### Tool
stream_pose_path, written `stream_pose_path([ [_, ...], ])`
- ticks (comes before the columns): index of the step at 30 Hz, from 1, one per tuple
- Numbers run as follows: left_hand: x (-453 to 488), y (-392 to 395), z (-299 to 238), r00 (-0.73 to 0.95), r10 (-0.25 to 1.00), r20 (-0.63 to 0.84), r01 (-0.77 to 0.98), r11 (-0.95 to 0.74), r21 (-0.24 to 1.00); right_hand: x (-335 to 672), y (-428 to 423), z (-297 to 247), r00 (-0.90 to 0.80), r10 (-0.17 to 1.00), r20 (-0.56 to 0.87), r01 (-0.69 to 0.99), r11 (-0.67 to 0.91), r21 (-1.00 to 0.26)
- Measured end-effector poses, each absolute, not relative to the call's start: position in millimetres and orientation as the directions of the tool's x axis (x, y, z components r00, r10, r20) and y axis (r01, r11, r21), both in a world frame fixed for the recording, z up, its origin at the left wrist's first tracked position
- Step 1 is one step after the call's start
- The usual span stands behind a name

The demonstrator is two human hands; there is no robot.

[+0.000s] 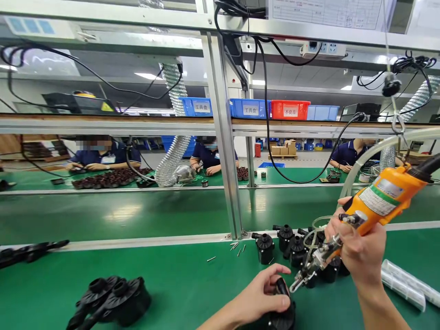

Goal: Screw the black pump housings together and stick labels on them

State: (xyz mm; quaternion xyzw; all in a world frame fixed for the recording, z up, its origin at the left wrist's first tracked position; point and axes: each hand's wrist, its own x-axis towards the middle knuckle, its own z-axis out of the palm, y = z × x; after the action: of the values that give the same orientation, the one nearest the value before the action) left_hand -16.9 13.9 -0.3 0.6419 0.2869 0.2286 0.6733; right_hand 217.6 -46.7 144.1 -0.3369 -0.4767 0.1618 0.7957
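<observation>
My right hand [360,247] is wrapped round an orange powered screwdriver [381,201] that hangs from a cable and tilts down to the left. Its metal tip [300,278] points at a black plastic pump part [283,309] near the bottom edge. My left hand [263,295] is closed over that part, with the thumb and fingers pinching its top nozzle. Just behind the tip stands a cluster of similar black pump parts [295,245].
A pile of black housings [113,300] lies at the lower left on the green bench mat [172,275]. Small metal pins [237,247] are scattered near an aluminium post [225,151]. Clear plastic tubes [407,284] lie at the right. Other workers sit across the conveyor.
</observation>
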Motion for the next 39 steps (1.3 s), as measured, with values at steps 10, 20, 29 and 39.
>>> stream_pose_path([
  [10,-12.9,7.2,-20.0,0.644,0.761,-0.082,0.039,0.074,0.996,196.4,-43.4,144.5,0.441,0.677,0.589,-0.131,0.698,-0.704],
  [20,-6.1,0.3,-9.1,0.612,0.783,-0.108,0.039,0.106,0.994,187.2,-46.0,155.1,0.405,0.724,0.558,-0.172,0.66,-0.731],
  [29,-7.7,1.6,-13.2,0.64,0.763,-0.091,0.025,0.097,0.995,172.3,-45.3,153.6,0.432,0.664,0.61,-0.072,0.7,-0.711],
  [39,-6.3,-1.1,-1.1,0.629,0.777,-0.022,0.056,-0.017,0.998,154.2,-31.9,131.2,0.335,0.733,0.591,-0.02,0.633,-0.774],
])
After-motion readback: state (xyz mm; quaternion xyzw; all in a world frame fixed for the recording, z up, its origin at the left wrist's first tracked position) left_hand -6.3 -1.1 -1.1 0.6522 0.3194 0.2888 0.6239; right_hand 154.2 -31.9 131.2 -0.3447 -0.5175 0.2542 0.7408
